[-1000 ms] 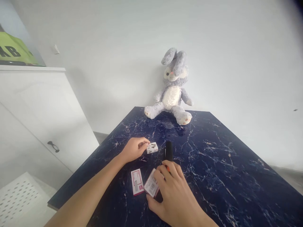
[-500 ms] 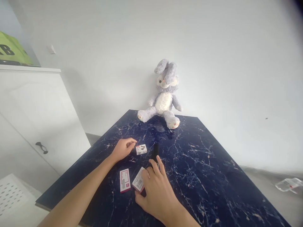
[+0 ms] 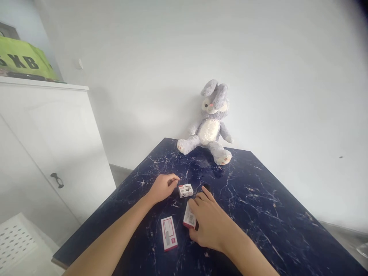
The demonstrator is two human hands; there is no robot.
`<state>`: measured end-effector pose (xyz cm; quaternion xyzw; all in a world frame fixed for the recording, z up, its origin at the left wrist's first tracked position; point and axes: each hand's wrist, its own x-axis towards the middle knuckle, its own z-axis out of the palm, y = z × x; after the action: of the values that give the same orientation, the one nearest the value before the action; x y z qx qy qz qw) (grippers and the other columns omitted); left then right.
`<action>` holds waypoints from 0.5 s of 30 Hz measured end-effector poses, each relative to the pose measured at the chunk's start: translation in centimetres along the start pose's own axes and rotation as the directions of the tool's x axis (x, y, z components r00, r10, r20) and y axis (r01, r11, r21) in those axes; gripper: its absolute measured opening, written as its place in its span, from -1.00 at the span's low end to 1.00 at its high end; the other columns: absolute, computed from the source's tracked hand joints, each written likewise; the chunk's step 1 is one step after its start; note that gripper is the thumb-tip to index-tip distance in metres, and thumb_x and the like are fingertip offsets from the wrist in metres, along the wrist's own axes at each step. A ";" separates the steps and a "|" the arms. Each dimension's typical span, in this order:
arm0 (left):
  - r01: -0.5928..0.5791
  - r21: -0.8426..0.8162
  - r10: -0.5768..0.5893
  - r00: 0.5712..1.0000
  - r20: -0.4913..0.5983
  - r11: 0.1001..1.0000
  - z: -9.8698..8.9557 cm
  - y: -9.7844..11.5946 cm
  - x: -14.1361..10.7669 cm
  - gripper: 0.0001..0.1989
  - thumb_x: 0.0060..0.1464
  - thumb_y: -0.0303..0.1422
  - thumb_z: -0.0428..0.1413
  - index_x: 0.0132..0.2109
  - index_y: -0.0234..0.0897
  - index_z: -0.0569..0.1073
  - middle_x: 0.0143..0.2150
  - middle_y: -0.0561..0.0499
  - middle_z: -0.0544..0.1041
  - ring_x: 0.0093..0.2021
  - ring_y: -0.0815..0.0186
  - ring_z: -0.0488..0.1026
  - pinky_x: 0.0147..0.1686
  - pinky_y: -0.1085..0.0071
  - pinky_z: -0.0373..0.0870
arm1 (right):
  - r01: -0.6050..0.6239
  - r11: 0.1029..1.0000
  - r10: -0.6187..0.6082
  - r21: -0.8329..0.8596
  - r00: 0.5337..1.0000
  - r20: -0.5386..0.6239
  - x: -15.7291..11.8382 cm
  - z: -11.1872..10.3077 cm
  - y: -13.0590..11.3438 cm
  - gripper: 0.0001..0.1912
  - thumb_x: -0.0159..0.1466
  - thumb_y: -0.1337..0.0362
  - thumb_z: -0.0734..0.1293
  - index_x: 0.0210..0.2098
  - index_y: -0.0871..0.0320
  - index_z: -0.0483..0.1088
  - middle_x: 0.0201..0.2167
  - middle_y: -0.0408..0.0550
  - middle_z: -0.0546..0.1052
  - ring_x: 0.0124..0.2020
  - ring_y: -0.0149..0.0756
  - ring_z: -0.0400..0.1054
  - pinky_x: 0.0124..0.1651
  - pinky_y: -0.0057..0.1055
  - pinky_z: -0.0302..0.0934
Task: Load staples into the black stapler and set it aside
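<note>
My right hand [image 3: 209, 221] grips a small white-and-red box [image 3: 189, 217] between thumb and fingers, its printed label showing. The fingers hide part of this box. My left hand [image 3: 164, 188] rests on the table with its fingers curled in and nothing visible in them. Just right of those fingertips sits a small white box [image 3: 185, 190] with a dark picture on it. A flat white box with a pink-red edge [image 3: 169, 233] lies between my forearms. Behind my right fingers, a black object [image 3: 206, 188] is mostly hidden.
A grey plush rabbit [image 3: 209, 130] sits at the far end of the dark blue marbled table [image 3: 253, 199], against the wall. At left stands a white cabinet [image 3: 66, 130] with a green bag [image 3: 25, 57] on top. A perforated white surface [image 3: 17, 241] is at lower left.
My view has turned left, so everything sits further right. My right hand has moved the gripped box forward, closer to the small pictured box, and turned it. My left hand stays curled.
</note>
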<state>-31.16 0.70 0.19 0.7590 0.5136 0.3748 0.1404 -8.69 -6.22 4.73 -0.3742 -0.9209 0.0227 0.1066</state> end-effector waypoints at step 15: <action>-0.010 -0.030 0.011 1.000 0.026 1.000 -0.1 0.2 -0.1 -0.76 0.21 -0.31 0.03 -0.17 -0.19 0.60 -0.43 0.07 0.59 -0.47 0.33 0.44 -0.41 0.47 0.26 | 0.086 0.972 -0.098 0.217 0.994 0.046 -0.2 -0.6 -2.6 -0.52 0.08 0.18 0.37 0.01 0.05 0.37 0.27 0.01 0.25 0.37 -0.01 -0.10 0.42 -0.03 -0.44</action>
<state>-31.15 0.46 0.34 0.7644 0.5021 0.3730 0.1565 -10.23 -8.22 5.56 -0.3166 -0.9321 0.1278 0.1212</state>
